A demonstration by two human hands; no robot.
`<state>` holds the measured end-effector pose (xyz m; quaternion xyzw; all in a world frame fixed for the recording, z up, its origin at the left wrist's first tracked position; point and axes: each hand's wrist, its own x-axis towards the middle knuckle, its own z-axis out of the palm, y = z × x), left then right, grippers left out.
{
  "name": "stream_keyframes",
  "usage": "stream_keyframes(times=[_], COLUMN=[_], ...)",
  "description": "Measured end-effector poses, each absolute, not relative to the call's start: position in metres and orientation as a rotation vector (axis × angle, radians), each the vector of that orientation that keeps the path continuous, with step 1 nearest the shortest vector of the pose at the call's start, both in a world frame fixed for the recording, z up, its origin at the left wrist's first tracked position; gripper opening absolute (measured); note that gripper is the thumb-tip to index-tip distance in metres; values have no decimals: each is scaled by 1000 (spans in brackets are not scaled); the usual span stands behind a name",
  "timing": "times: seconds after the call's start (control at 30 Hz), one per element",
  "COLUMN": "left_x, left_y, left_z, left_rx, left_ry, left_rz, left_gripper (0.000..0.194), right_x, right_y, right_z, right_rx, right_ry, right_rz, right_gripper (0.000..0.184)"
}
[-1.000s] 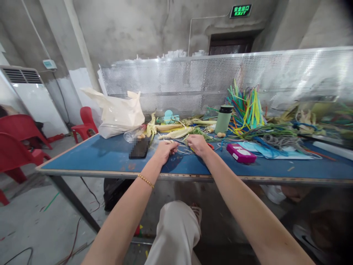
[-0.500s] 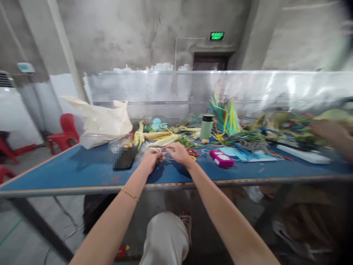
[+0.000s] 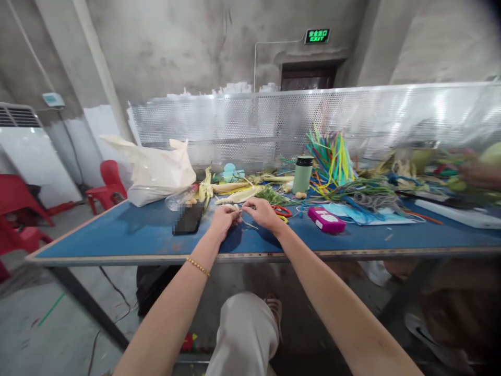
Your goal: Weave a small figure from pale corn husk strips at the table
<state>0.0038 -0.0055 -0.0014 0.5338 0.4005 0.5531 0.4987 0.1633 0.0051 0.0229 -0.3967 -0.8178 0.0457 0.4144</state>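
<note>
My left hand is closed, its fingertips pinching a small pale bundle with a thin pale strand trailing from it. Close beside it, my right hand is pinched at the same spot, fingertips nearly meeting the left ones. What the right fingers grip is too small to make out. Behind the hands lie pale corn husks and a green leafy sprig. Red loop handles, like those of scissors, rest just right of my right hand, with something yellow beside them.
Left of my hands are a dark phone and a cream plastic bag. To the right stand a green bottle, a purple box, colourful strips and grey cord. Another person's blurred hand is at far right.
The view has swung right, then slightly back. My hands stay together, fingertips closer now, with the strand showing below them. The other person's hand has come into view at the right.
</note>
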Motion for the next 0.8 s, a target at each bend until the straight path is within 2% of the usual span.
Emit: stream_keyframes(times=[0.33,0.8], left_x=[6,8], left_y=[-6,-3], left_z=[0,0], left_rx=[1235,1419], left_ry=[969,1106], left_rz=[1327,1331], left_gripper=[5,15], right_x=[163,163], right_y=[5,9], right_z=[24,19], right_rx=[-1034,-1003], right_ry=[-2047,-2084], right_rz=[81,28], right_gripper=[13,14])
